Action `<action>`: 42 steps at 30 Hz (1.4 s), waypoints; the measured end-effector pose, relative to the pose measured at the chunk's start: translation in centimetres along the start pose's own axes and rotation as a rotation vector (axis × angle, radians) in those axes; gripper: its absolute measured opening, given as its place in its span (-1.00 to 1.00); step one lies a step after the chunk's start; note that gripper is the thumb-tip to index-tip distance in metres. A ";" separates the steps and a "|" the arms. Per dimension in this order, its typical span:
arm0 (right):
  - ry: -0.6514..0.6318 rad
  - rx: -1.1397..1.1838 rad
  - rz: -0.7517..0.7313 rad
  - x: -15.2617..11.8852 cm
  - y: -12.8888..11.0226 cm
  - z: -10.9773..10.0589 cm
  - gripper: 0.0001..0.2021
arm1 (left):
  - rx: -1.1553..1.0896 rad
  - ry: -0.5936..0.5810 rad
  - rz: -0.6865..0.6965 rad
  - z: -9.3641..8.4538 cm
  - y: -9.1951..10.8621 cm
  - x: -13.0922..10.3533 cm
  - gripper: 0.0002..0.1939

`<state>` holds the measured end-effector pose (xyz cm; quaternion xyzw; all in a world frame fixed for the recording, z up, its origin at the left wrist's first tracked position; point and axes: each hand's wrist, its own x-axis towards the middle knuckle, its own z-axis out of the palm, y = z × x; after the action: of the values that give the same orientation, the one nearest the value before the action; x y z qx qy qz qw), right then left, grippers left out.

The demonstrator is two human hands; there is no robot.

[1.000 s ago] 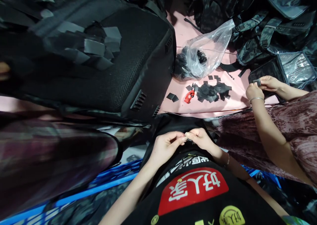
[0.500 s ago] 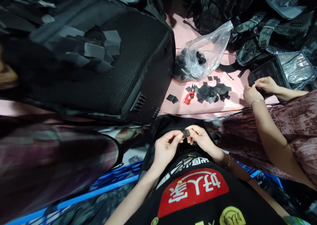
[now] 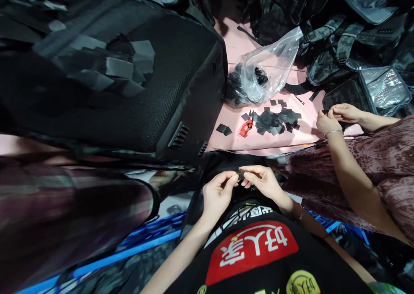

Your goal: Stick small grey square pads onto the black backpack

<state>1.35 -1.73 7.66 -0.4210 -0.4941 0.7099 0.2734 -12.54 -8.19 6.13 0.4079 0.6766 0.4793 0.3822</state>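
Observation:
Low in front of my body, just above the printed black apron, my left hand (image 3: 219,193) and my right hand (image 3: 262,181) meet at the fingertips. Between them is a small dark piece (image 3: 241,174), mostly hidden by the fingers. Both thumbs and forefingers pinch it. Beyond my hands, a heap of small black squares (image 3: 274,121) lies on the pink surface (image 3: 255,145). Red-handled snips (image 3: 246,128) rest at the heap's left side, and a clear plastic bag (image 3: 258,80) with black pieces in it stands behind.
A large black bag (image 3: 194,100) fills the left, with dark squares on top. Camouflage backpacks (image 3: 326,61) are piled at the back right. Another person's hands (image 3: 336,118) work close on the right. Blue rails (image 3: 129,255) run below the surface.
My right fingers have shifted left and over the small dark piece, so less of it shows now. The view has moved slightly. The snips and the heap have stayed in place.

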 end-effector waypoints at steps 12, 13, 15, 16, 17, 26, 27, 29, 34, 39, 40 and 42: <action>-0.001 -0.242 -0.014 0.5 -0.2 -0.2 -0.75 | 0.245 0.005 0.301 -0.4 0.2 -0.1 -0.85; 0.012 -0.281 -0.021 0.5 -0.1 -0.1 -0.76 | 0.256 -0.011 0.314 -0.5 0.3 -0.1 -0.84; 0.057 -0.381 -0.057 0.7 -0.1 0.1 -0.80 | 0.265 -0.037 0.308 -0.5 0.4 0.0 -0.84; 0.093 -0.446 -0.088 0.8 -0.1 0.1 -0.81 | 0.263 -0.040 0.295 -0.5 0.4 0.0 -0.84; 0.132 -0.519 -0.125 0.8 -0.1 0.2 -0.83 | 0.253 -0.036 0.279 -0.4 0.4 0.0 -0.82; 0.138 -0.877 -0.251 0.7 -1.1 0.9 -0.84 | 0.200 0.024 0.262 -0.4 0.4 0.2 -0.80; 0.126 -0.889 -0.245 0.7 -1.3 0.9 -0.84 | 0.201 0.021 0.269 -0.4 0.3 0.2 -0.80; 0.097 -0.917 -0.230 0.8 -1.7 0.9 -0.84 | 0.210 0.018 0.288 -0.4 0.2 0.2 -0.79; 0.040 -1.002 -0.172 1.3 -2.3 1.2 -0.83 | 0.257 -0.012 0.268 -0.3 0.1 0.3 -0.78; 0.003 -1.020 -0.140 1.4 -2.1 1.4 -0.79 | 0.232 -0.035 0.193 0.3 0.2 0.3 -0.77; -0.002 -1.012 -0.135 1.4 -2.0 1.4 -0.78 | 0.229 -0.041 0.184 0.4 0.3 0.3 -0.78; -0.006 -0.998 -0.122 1.4 -1.8 1.3 -0.77 | 0.234 -0.051 0.179 0.7 0.4 0.4 -0.79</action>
<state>-0.49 -0.55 9.05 -0.4689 -0.7977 0.3712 0.0784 -11.95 -7.53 6.35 0.5205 0.6789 0.4188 0.3047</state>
